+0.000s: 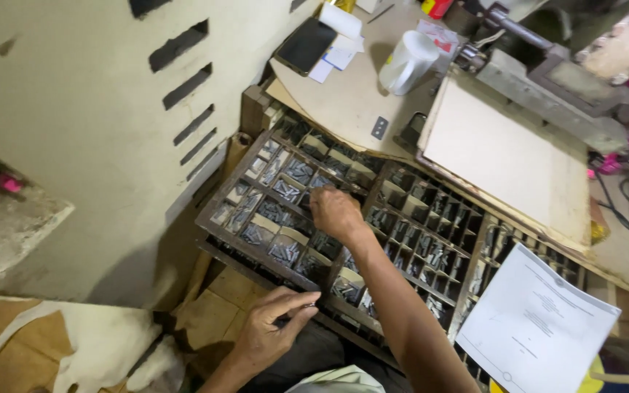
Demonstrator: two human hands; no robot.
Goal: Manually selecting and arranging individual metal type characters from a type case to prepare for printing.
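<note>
A dark wooden type case (221,231) with many small compartments of grey metal type pieces lies tilted in front of me. My right hand (335,212) reaches into a compartment near the left middle of the case, fingers pinched down among the pieces; what it grips is hidden. My left hand (269,331) hovers just below the case's near edge, fingers curled around a thin dark metal holder with a few type pieces.
A white printed sheet (536,316) lies over the case's right end. Behind the case are a wooden board (507,149), a white plastic jug (406,62), a black phone (305,45) and machine parts (555,80). A cream wall with slots (111,109) stands left.
</note>
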